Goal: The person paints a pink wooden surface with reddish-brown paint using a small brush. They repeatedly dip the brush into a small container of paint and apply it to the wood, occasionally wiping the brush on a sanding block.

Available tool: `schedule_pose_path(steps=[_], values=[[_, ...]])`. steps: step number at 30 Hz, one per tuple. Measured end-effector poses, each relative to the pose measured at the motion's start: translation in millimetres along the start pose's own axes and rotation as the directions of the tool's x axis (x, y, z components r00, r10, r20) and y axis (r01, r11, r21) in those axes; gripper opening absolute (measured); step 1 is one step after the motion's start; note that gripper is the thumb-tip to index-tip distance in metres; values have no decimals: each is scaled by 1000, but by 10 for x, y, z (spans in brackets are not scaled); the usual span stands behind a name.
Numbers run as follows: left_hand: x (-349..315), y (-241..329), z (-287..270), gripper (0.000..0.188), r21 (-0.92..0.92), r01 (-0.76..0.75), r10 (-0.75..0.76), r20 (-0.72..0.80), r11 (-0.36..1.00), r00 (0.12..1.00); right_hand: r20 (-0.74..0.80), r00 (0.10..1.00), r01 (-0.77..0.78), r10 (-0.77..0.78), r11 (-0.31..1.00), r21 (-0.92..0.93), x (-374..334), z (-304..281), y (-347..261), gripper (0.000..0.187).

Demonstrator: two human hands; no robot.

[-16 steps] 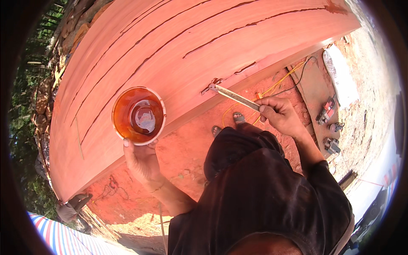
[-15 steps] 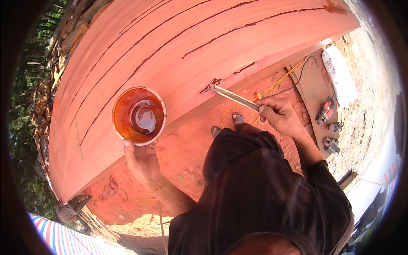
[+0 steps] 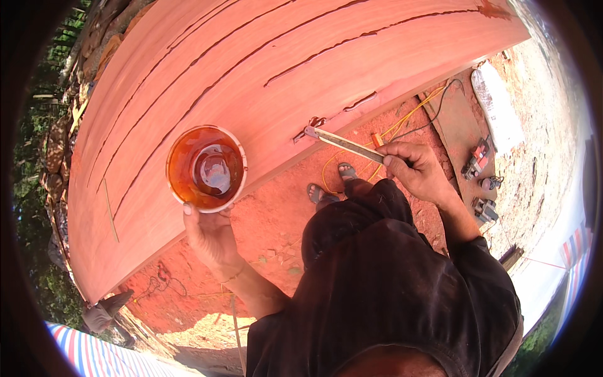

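My left hand point(image 3: 213, 242) grips a round, pale-rimmed tub point(image 3: 178, 179) from below its near edge. Glossy amber-brown liquid coats its inside, and light reflects off the bottom. Pinched in my right hand point(image 3: 416, 169) is a slim, flat, pale tool point(image 3: 345, 143) with a dark stripe along it; its exact kind is unclear. The tool's tip is at a dark, wet-looking patch near the front edge of a large reddish wooden slab point(image 3: 245, 113); whether it touches I cannot tell. Long cracks with dark lines run along the slab, and the tub hangs over its near side.
Yellow and black cables point(image 3: 427, 103) lie on the reddish ground beyond my right hand. Farther right are a red power tool point(image 3: 477, 158), a grey tool point(image 3: 485, 210) and a white sack point(image 3: 496, 103). Striped sheeting point(image 3: 100, 352) shows at lower left.
The tool's tip has shifted slightly left along the dark patch. The slab and ground sit a little farther left in view; both hands keep their hold.
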State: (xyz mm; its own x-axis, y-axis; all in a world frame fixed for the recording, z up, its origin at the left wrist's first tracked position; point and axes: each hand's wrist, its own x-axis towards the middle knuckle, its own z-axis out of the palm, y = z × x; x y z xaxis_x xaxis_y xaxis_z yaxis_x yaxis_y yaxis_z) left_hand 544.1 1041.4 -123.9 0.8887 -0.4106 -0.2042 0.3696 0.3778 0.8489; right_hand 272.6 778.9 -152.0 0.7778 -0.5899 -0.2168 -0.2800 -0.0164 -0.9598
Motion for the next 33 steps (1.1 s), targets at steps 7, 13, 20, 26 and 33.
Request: schedule_pose_path(steps=[7, 13, 20, 26, 33], values=[[52, -41, -28, 54, 0, 27, -27, 27, 1000, 999, -105, 994, -42, 38, 999, -35, -45, 10, -35, 22], [48, -78, -36, 54, 13, 30, -30, 8, 999, 1000, -75, 996, -47, 44, 998, -33, -41, 24, -58, 22], [74, -86, -50, 50, 33, 24, -24, 17, 999, 1000, -131, 991, 13, -12, 1000, 8, -14, 25, -2, 22], [60, -79, -33, 50, 36, 34, -35, 15, 999, 999, -129, 990, 43, -58, 992, -117, 11, -90, -114, 21], [47, -73, -24, 58, 8, 32, -32, 26, 999, 999, -92, 992, 53, -90, 935, -349, 167, -345, -217, 19]])
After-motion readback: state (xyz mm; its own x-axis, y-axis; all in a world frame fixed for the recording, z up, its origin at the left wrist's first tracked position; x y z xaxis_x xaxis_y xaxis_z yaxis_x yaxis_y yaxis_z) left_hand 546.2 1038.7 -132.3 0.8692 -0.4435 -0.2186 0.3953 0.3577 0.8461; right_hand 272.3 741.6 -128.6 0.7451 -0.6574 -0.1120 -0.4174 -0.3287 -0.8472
